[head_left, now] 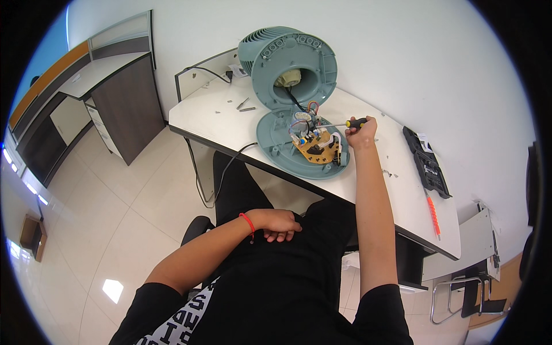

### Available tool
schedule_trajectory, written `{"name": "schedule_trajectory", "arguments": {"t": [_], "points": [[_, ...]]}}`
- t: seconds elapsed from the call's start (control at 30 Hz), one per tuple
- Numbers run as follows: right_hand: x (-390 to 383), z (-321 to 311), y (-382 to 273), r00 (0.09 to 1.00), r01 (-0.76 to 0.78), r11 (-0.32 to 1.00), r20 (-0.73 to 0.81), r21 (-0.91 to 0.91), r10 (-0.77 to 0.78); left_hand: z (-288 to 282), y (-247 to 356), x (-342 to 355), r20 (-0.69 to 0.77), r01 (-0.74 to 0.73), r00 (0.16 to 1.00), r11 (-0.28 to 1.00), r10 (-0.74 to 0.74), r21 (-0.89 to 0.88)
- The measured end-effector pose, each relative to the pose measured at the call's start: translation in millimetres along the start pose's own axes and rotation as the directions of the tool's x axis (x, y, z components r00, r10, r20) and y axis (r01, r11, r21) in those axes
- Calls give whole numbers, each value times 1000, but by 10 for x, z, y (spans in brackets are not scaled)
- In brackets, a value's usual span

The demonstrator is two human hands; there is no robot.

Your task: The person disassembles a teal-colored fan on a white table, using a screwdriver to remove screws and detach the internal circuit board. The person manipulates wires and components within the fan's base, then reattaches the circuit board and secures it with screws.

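My right hand [362, 132] is closed round the yellow-and-black handle of a screwdriver [355, 123], whose shaft points left into a tan circuit board [315, 150] with coloured wires and components on a grey-green round base [273, 152]. Behind it, the grey-green appliance body [264, 75] lies on its side, its hollow underside facing me and a dark cable running down to the base. My left hand [280, 226], a red bracelet at its wrist, rests in my lap with fingers loosely bent and apart, holding nothing.
On the white desk [207, 118] are small loose parts [244, 105], a black tool case [426, 161] at the right and an orange flexible shaft [432, 215]. A black cord hangs over the front edge. Another desk [123, 109] stands left, a chair [471, 296] lower right.
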State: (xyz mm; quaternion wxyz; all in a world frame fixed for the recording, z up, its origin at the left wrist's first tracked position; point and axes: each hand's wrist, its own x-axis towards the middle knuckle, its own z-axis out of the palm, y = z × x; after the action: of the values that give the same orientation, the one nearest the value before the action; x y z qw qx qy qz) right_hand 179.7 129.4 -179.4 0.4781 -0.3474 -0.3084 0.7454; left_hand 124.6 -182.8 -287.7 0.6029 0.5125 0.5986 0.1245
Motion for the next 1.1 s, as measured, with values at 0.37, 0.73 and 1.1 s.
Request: {"name": "schedule_trajectory", "arguments": {"t": [0.37, 0.73, 1.1], "points": [[-13, 9, -5, 1000, -10, 1000, -25, -10, 10, -3, -15, 14, -2, -11, 1000, 1000, 11, -5], [-59, 21, -4, 1000, 0, 1000, -22, -14, 0, -9, -8, 6, 12, -4, 1000, 1000, 4, -15], [-4, 5, 10, 1000, -2, 1000, -17, -8, 2, -15, -16, 9, 11, -3, 1000, 1000, 4, -13]]}}
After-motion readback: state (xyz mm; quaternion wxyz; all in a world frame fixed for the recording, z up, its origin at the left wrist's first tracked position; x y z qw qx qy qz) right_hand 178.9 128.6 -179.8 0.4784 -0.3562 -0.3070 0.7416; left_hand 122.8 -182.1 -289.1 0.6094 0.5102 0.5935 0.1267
